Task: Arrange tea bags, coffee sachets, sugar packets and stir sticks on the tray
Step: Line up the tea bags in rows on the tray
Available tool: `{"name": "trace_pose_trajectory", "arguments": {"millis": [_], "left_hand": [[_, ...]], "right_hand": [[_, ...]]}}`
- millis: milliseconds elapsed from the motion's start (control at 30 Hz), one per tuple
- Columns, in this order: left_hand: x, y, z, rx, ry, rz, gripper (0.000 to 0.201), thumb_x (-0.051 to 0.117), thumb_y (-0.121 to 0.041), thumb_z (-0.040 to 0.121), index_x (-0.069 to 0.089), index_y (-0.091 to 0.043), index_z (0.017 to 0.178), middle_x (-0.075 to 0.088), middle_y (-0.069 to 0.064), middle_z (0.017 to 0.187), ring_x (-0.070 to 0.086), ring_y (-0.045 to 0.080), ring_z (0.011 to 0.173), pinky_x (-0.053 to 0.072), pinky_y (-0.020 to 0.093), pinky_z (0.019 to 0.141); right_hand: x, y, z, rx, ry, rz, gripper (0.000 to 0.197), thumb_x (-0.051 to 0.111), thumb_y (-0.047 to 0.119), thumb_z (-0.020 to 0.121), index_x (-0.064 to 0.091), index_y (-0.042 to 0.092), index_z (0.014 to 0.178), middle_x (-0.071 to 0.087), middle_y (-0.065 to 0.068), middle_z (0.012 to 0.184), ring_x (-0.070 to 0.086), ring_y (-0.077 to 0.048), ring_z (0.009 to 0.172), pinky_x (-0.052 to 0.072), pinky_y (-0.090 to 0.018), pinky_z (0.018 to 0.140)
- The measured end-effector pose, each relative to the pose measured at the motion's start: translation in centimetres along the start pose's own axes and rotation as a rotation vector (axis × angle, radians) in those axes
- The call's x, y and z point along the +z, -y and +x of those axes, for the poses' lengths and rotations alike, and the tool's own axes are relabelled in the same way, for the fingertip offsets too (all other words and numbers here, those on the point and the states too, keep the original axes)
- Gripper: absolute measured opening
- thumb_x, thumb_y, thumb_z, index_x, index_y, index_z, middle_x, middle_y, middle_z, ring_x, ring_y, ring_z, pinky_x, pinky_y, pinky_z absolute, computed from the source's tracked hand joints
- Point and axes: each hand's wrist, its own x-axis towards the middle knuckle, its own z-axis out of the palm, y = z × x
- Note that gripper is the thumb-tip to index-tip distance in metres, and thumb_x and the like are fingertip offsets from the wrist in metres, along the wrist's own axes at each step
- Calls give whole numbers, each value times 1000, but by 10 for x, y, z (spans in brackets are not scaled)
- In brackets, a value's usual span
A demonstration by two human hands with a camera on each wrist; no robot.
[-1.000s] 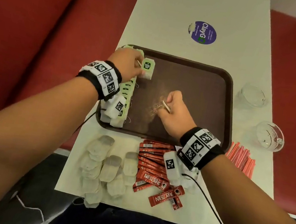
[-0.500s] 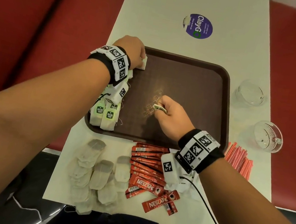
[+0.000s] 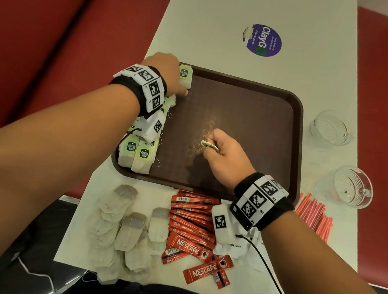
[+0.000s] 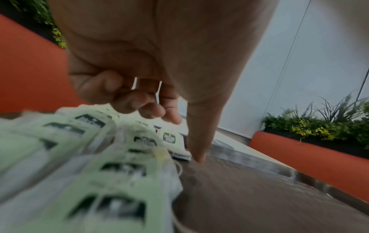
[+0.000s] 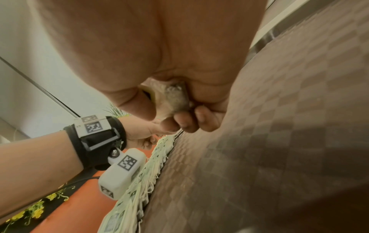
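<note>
Two glass cups (image 3: 330, 129) right of tray (image 3: 257, 111), right hand (image 3: 222, 156) gripping tea bag (image 3: 207, 145), left hand (image 3: 171, 74) fingers curled, thumb touching tray.

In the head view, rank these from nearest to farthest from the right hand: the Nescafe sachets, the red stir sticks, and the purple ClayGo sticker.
From the right hand:
1. Nescafe sachets, just below the tray's near edge, toward the person.
2. Red stir sticks, on the table off the tray's near right corner.
3. Purple ClayGo sticker, on the table beyond the tray's far edge.

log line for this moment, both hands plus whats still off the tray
left hand: touching far tea bag in tray row | right hand: holding tea bag | off tray: coffee sachets, stir sticks
</note>
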Motion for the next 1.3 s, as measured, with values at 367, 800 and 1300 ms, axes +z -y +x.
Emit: {"name": "trace_pose_trajectory", "arguments": {"millis": [367, 800, 1300], "left_hand": [[6, 9, -13, -26, 36, 4, 43, 76, -46, 80, 66, -10, 101, 67, 8, 101, 63, 29, 95, 54, 39, 78], [-3, 9, 8, -50, -13, -93, 58, 76, -55, 78, 64, -13, 115, 60, 12, 119, 61, 32, 102, 52, 39, 81], [-1, 0, 2, 120, -39, -77, 22, 70, -31, 89, 74, -26, 110, 71, -2, 115, 63, 22, 107, 51, 34, 91]], "right_hand": [[0, 1, -1, -10, 6, 3, 24, 53, 10, 94, 41, 20, 75, 50, 4, 71, 45, -13, 65, 41, -30, 64], [-2, -3, -5, -1, 10, 4, 23, 53, 10, 94, 41, 18, 76, 50, 0, 71, 46, -15, 65, 41, -32, 63], [3, -9, -3, 2, -12, 151, 12, 67, 19, 95, 58, 13, 90, 75, -1, 92, 74, -12, 79, 60, -39, 79]]}}
